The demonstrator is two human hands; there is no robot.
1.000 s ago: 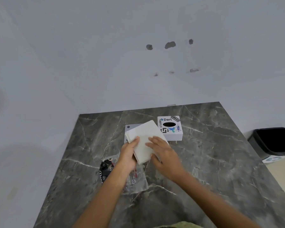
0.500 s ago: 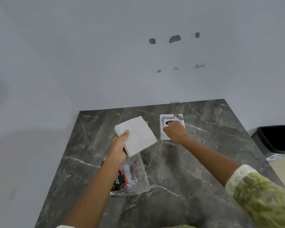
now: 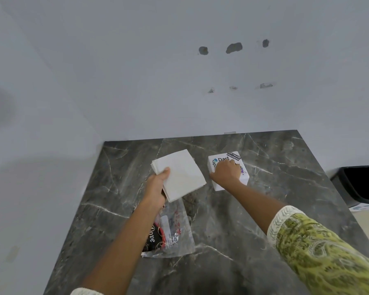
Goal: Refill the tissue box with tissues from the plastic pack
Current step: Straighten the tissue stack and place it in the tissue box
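Note:
My left hand (image 3: pixel 157 188) holds a white stack of tissues (image 3: pixel 180 174) above the dark marble table (image 3: pixel 264 209), thumb on top of the stack's near left corner. The white tissue box (image 3: pixel 226 160), covered in stickers, stands to the right of the stack. My right hand (image 3: pixel 226 172) lies over the top of the box and grips it, hiding its opening. The crumpled plastic pack (image 3: pixel 168 233), clear with dark printing, lies on the table under my left forearm.
A black bin (image 3: pixel 358 184) stands on the floor past the table's right edge. A pale wall with a few chipped spots rises behind the table's far edge.
My right hand left the tissue stack and reached right onto the tissue box. My left hand alone now holds the stack, shifted slightly left. The box looks lifted or tipped.

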